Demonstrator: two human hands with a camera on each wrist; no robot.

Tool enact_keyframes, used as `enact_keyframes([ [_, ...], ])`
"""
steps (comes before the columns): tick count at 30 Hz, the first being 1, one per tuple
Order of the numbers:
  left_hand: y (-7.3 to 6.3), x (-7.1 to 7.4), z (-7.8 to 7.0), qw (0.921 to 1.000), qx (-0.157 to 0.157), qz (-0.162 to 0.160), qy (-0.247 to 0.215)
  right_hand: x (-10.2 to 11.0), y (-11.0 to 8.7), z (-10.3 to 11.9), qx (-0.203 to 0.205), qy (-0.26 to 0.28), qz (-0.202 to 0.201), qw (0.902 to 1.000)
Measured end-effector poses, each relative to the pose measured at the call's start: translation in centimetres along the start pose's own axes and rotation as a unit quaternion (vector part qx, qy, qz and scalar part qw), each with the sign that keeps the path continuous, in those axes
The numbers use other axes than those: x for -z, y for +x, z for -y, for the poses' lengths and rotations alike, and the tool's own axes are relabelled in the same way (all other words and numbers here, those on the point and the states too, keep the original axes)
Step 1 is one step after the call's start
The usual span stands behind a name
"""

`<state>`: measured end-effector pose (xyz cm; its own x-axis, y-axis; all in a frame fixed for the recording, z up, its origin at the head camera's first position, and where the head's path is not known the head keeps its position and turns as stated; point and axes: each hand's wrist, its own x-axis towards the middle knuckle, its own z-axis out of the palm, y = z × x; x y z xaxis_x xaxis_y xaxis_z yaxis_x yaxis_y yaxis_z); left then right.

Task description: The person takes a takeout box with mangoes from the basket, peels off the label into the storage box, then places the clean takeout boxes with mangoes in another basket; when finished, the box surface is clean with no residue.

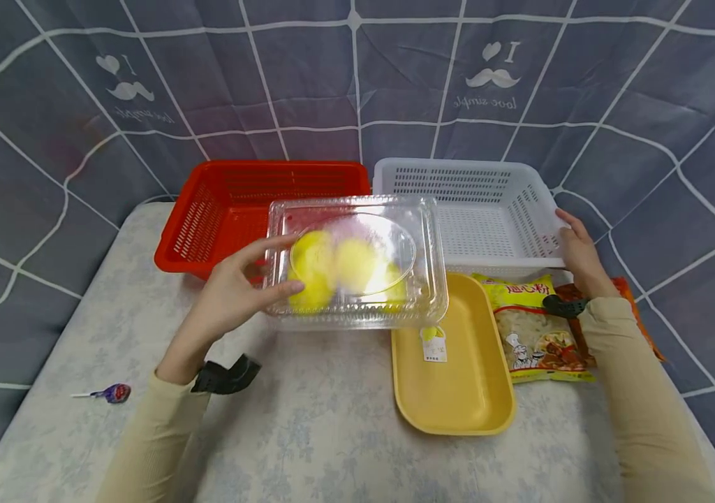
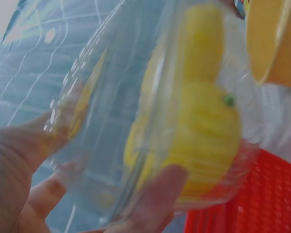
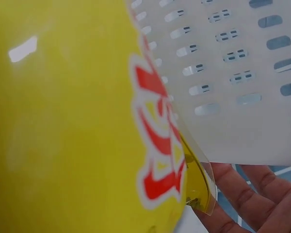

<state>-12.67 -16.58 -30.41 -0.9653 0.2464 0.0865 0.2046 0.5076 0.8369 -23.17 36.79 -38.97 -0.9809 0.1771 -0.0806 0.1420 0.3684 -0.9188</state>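
My left hand (image 1: 232,293) grips the left end of a clear plastic lidded box (image 1: 417,304), thumb and fingers around its edge. Several yellow fruits (image 1: 313,269) sit inside; one shows a green spot in the left wrist view, beside the thumb and fingers (image 2: 160,194). The box is held over the table, overlapping the front of the red basket (image 1: 184,241). At the right end of the white basket (image 1: 470,265), my right hand (image 1: 580,255) holds its rim. A yellow food bag (image 3: 77,116) hides part of that grip in the right wrist view.
A yellow tray (image 1: 458,391) with a small label lies at front centre. Beside it are a yellow-and-clear food bag (image 1: 536,335) and an orange-red packet (image 1: 630,300), partly under the right forearm. A lollipop (image 1: 117,393) lies at left. Patterned grey cloth (image 1: 307,84) hangs behind the baskets.
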Motion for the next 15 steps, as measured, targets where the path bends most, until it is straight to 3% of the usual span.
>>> enact_keyframes([
  [8, 7.4, -2.3, -2.8, 0.9978, -0.061, -0.026, -0.012, -0.1, 0.4, -0.2, -0.009, -0.003, 0.001, 1.0],
  [15, 13.5, -6.0, -3.7, 0.9975, -0.054, -0.017, -0.042, 0.1, 0.3, 0.0, -0.011, -0.014, -0.001, 0.9998],
])
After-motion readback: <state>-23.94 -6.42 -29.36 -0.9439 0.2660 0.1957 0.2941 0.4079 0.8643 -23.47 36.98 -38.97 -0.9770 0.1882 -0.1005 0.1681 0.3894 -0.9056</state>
